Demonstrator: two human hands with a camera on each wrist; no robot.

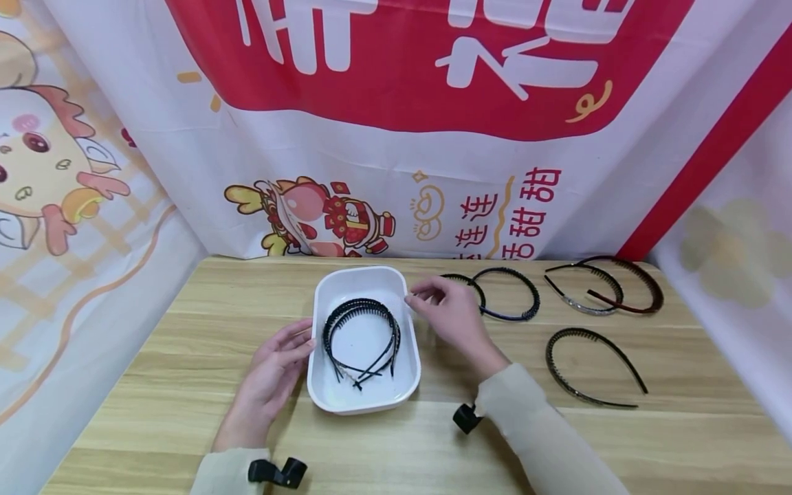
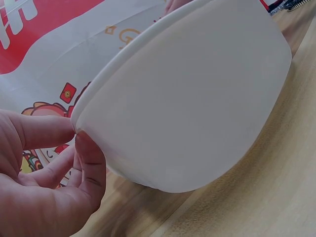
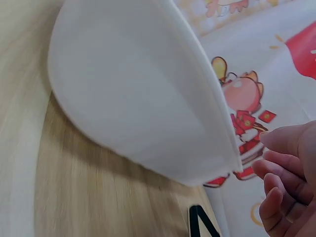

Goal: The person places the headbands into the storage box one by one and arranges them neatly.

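Observation:
A white plastic tray (image 1: 405,386) with rounded corners stands on the table in front of me. Inside it lie several black headbands (image 1: 331,326), overlapping, with comb teeth along their inner edges. My left hand (image 1: 272,375) is at the tray's left side, where thumb and finger pinch the rim (image 2: 79,121). Beside the far right part of the rim is my right hand (image 1: 454,313), fingers loosely bent and holding nothing. In the right wrist view, a small gap shows between those fingertips (image 3: 265,138) and the tray.
Right of the tray, two dark headbands (image 1: 537,295) overlap, partly hidden by my right hand. Farther right, a brown headband (image 1: 657,292) crosses a black one with a silvery section (image 1: 588,308). Nearer lies another black headband (image 1: 553,368). A printed cloth (image 1: 371,144) hangs behind the wooden table (image 1: 396,454).

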